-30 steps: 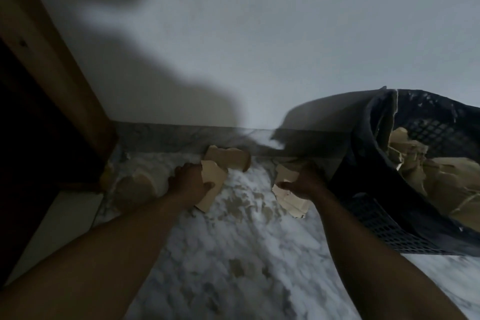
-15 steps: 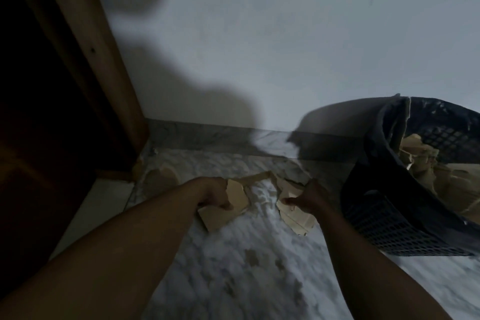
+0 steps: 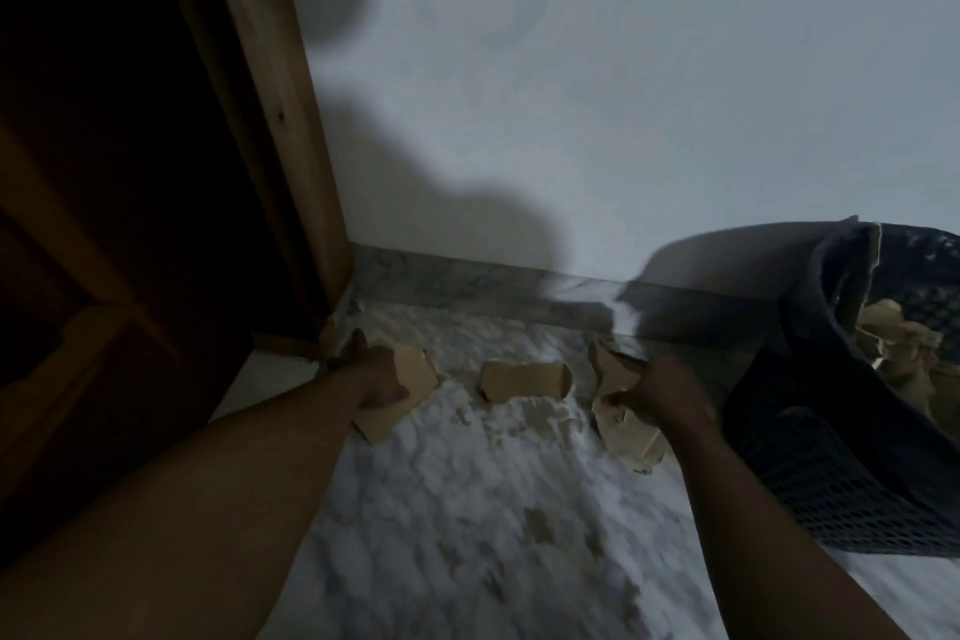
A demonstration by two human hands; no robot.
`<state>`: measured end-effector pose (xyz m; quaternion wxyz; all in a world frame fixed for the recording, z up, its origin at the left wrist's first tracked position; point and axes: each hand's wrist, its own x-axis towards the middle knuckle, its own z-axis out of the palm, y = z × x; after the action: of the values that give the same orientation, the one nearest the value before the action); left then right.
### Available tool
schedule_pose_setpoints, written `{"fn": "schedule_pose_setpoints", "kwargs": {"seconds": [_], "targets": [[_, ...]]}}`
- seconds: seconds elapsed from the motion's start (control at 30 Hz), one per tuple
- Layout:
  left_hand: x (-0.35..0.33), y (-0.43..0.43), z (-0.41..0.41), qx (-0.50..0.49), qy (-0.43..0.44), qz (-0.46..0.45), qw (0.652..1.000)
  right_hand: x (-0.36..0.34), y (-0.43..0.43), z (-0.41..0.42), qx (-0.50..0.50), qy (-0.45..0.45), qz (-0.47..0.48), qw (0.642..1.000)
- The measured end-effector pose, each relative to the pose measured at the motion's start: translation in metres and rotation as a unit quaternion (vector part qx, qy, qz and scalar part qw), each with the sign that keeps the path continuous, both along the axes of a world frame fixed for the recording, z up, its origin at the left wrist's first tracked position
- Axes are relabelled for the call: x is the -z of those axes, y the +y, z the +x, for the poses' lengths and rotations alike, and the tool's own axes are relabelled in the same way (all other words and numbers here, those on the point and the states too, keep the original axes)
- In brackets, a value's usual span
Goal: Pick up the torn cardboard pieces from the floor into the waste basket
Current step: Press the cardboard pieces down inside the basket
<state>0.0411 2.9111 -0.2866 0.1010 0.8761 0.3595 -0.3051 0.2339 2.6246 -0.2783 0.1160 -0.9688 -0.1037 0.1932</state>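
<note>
My left hand grips a tan torn cardboard piece low over the marble floor near the door frame. My right hand pinches a bundle of torn cardboard pieces just left of the dark mesh waste basket. Between my hands a third cardboard piece lies flat on the floor, touched by neither hand. Another small scrap sits at the foot of the door frame. The tilted basket holds several cardboard pieces inside.
A wooden door frame and dark door stand at the left. A white wall with a marble skirting closes off the back. Marble floor stretches toward me between my arms.
My left hand has moved left toward the door frame with its piece, uncovering the middle piece on the floor. My right hand keeps its bundle. The view has shifted left.
</note>
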Motion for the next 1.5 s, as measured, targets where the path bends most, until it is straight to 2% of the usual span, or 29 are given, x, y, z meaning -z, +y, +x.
{"fn": "schedule_pose_setpoints", "kwargs": {"seconds": [0.2,0.33,0.43,0.53,0.77,0.97,1.03,1.1,1.23,1.33,1.43,1.5], "targets": [[0.008,0.009,0.012,0.024,-0.023,-0.018,0.999,-0.008,0.040,-0.012,-0.082,0.027,0.027,0.996],[0.011,0.010,0.019,0.045,-0.018,0.004,0.999,0.005,0.075,-0.038,-0.202,0.032,-0.049,0.978],[0.014,0.009,0.021,0.037,-0.070,-0.016,0.997,0.013,0.093,-0.051,-0.268,0.031,-0.078,0.960],[0.019,0.004,0.021,0.012,-0.120,-0.048,0.991,0.022,0.101,-0.053,-0.260,0.065,-0.088,0.959],[0.018,-0.007,0.019,-0.008,-0.130,-0.050,0.990,0.016,0.102,-0.060,-0.178,0.112,-0.065,0.976],[0.003,-0.024,0.022,-0.009,-0.139,-0.024,0.990,0.005,0.100,-0.075,-0.199,0.049,-0.038,0.978],[-0.010,-0.034,0.027,-0.026,-0.157,-0.040,0.986,-0.008,0.102,-0.076,-0.219,0.036,-0.038,0.974],[-0.033,-0.051,0.041,-0.045,-0.206,-0.084,0.974,-0.033,0.102,-0.071,-0.228,0.004,-0.031,0.973],[-0.100,-0.086,0.096,-0.071,-0.329,-0.180,0.924,-0.123,0.097,-0.025,-0.213,-0.061,-0.026,0.975],[-0.171,-0.124,0.130,-0.055,-0.378,-0.219,0.898,-0.217,0.066,0.014,-0.215,-0.062,-0.088,0.971],[-0.237,-0.175,0.158,-0.015,-0.463,-0.287,0.839,-0.304,0.007,0.041,-0.185,-0.055,-0.152,0.969],[-0.267,-0.209,0.171,0.009,-0.495,-0.316,0.810,-0.344,-0.038,0.057,-0.117,-0.040,-0.134,0.983]]}}
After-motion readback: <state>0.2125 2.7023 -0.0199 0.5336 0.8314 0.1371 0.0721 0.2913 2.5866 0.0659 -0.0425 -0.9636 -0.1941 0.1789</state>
